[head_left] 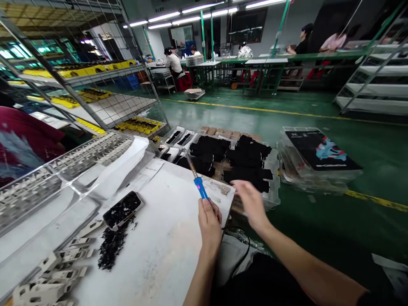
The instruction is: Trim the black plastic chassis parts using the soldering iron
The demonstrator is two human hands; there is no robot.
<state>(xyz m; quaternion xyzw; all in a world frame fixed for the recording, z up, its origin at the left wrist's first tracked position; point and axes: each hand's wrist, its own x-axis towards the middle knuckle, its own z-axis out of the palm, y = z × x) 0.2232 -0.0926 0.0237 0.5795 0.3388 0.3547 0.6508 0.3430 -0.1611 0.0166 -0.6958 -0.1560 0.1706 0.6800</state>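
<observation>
My left hand (210, 221) is closed around the lower end of the blue handle of a soldering iron (200, 187). The iron points up and away, its metal tip above the far edge of the white worktable (168, 204). A small pink-purple light shows on the handle. To the right, just past the table's corner, my right hand (251, 204) is slightly blurred. Its fingers reach left, loosely apart, and nothing shows in them. A dark cable (244, 257) loops below my hands. Small black pieces (111, 246) lie heaped on the table beside a box (123, 210) full of them.
Beige plastic parts (60, 267) pile up at the table's left, near a clear tray (76, 191). Beyond stand trays of black pieces (245, 157) and stacked clear boxes (318, 153). A wire rack (111, 106) holds yellow parts. A person in a dark red shirt (28, 140) is at left.
</observation>
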